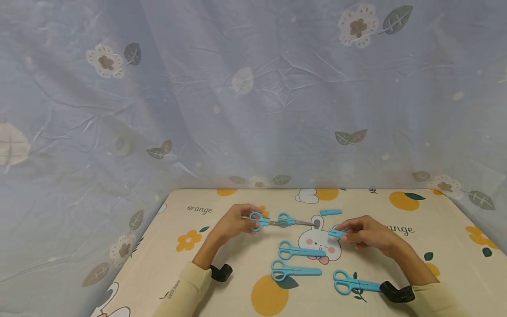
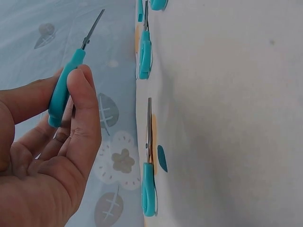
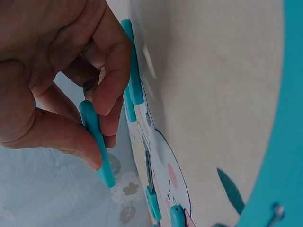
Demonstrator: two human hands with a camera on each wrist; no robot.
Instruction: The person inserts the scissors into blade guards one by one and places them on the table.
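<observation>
My left hand (image 1: 234,224) pinches a pair of scissors (image 2: 66,90) by its light-blue handle, with the bare metal blades pointing right in the head view. My right hand (image 1: 370,235) holds a small light-blue scissors cover (image 3: 99,146) between thumb and fingertips. The cover is a short way to the right of the held blades. Behind the held pair, another pair of scissors (image 1: 291,220) lies uncovered on the table. One more bare-bladed pair (image 2: 148,189) shows in the left wrist view, largely hidden by my left hand in the head view.
Two covered scissors, an upper (image 1: 303,252) and a lower pair (image 1: 303,271), lie in the middle. Another covered pair (image 1: 364,285) is beside my right wrist. A loose cover (image 1: 331,212) lies farther back, with a second (image 3: 136,71) nearby. A patterned curtain (image 1: 253,110) hangs behind the table.
</observation>
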